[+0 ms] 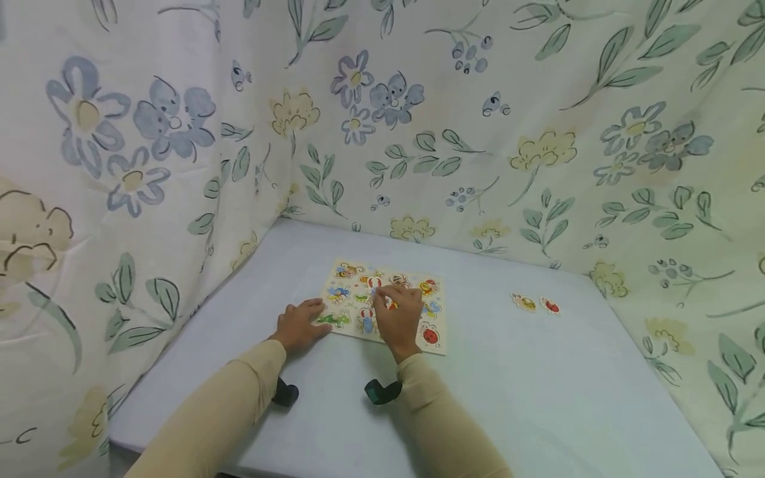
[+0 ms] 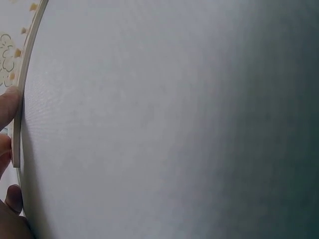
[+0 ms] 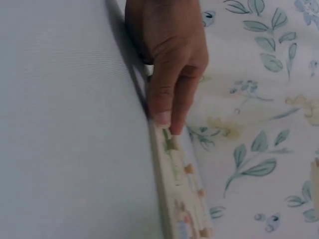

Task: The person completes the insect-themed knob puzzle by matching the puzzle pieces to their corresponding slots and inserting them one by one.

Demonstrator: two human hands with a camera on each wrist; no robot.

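Note:
A pale wooden peg puzzle board (image 1: pixel 439 343) with colourful insect pieces lies on the table. My left hand (image 1: pixel 301 325) rests at its near left corner, thumb and fingers spread against it; in the left wrist view the thumb (image 2: pixel 7 107) lies at the board's edge. My right hand (image 1: pixel 399 318) is over the middle of the board with thumb and index finger pinched together. In the right wrist view those fingertips (image 3: pixel 162 118) are down at a small wooden peg (image 3: pixel 172 143) beside green printing. The right hand covers part of the middle pieces, including the one at its fingertips.
To the right of the board lie two loose pieces, a yellowish-brown insect (image 1: pixel 524 303) and a red bug (image 1: pixel 550 306). Floral curtains (image 1: pixel 406 166) hang behind and at both sides of the pale table (image 1: pixel 538 398). Dark wrist devices (image 1: pixel 382 392) sit by both cuffs.

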